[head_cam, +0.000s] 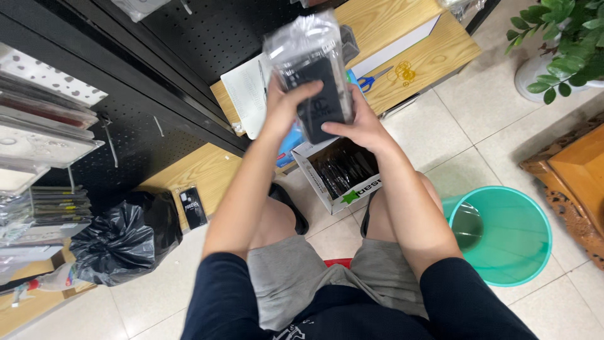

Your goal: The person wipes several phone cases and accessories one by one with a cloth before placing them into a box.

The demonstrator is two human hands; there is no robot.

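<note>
Left hand: fingers clamped on dark phone case at its 9 o'clock edge.
Right hand: fingers clamped at 4 o'clock.
Case: inside clear plastic sleeve, above open cardboard box.

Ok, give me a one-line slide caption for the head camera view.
Both hands, left hand and right hand, hold a dark phone case in clear plastic wrap above an open cardboard box.
</note>
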